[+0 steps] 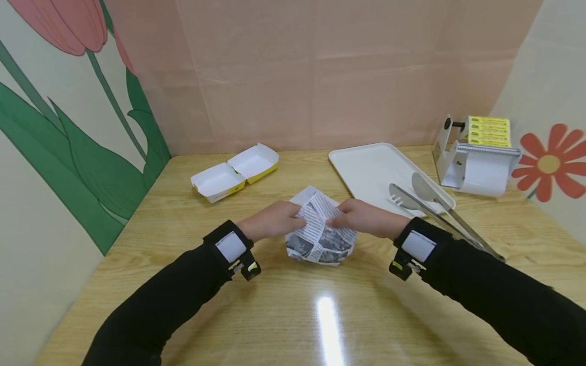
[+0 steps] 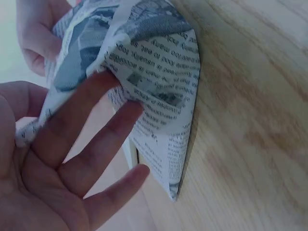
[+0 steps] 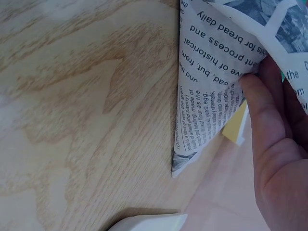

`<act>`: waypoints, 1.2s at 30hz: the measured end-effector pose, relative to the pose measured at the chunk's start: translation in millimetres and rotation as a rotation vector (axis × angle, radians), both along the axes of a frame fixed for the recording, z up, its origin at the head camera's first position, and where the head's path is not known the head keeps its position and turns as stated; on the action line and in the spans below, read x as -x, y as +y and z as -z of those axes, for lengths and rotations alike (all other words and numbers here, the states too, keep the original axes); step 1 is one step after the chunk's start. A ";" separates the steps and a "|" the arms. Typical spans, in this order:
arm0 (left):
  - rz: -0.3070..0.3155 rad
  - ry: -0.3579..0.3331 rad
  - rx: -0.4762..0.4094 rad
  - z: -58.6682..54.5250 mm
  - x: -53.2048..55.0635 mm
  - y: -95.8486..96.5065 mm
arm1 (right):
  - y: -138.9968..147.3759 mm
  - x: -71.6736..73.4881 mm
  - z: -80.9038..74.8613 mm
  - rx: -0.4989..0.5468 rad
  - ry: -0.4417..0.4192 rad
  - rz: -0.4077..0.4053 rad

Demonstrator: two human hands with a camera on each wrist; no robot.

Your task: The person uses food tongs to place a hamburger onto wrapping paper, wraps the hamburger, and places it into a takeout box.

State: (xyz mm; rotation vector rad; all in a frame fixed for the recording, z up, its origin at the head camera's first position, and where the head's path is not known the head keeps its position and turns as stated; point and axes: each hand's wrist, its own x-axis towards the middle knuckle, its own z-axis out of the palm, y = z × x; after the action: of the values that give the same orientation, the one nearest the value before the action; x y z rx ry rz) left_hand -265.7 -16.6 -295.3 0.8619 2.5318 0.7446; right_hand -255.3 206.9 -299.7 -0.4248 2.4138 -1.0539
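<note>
While it is pinched by both bare hands, the loosely folded sheet of black-and-white newsprint-patterned paper [image 1: 322, 241] is positioned over the middle of the light wood-grain table [image 1: 252, 325]. Its faces are covered with printed text and grey pictures, and a tapered, pointed corner is shown in each wrist view. Whether anything is enclosed cannot be told.

The left side of the paper is gripped by the left hand [image 1: 273, 219], with the thumb laid on top and the remaining fingers placed beneath. The right side is gripped in like manner by the right hand [image 1: 366, 218]. Both wrists are fitted with black straps [image 1: 231, 247], worn over black sleeves [image 1: 183, 282].

Behind the left hand, an open white-and-yellow hinged cardboard box [image 1: 220, 180] is set on the table. Behind the right hand, a white rectangular tray with rounded corners [image 1: 366, 168] is placed. A pair of silver metal tongs [image 1: 424, 188] is laid with its broad ends over the tray and its arms extended past the tray's edge. At the rear right, beside the tray, a white label dispenser [image 1: 450, 168] is loaded with a roll of yellow printed labels [image 1: 489, 131].
</note>
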 end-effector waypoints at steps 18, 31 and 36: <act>-0.250 0.117 0.072 8.5 -16.9 18.8 | -18.8 1.9 11.0 -0.335 0.406 0.046; -0.213 0.114 0.098 9.6 -12.5 23.6 | -28.0 -10.5 18.6 -0.595 1.029 -0.086; -0.217 0.115 0.122 10.5 -13.1 19.9 | -28.7 -13.8 22.9 -0.730 1.354 -0.358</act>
State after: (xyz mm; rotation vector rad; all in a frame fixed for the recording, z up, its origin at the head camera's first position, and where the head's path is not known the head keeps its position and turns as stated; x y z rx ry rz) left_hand -252.6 3.3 -305.8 0.6127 2.7724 0.6110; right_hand -241.5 178.2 -322.6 -1.5442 3.2719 0.5705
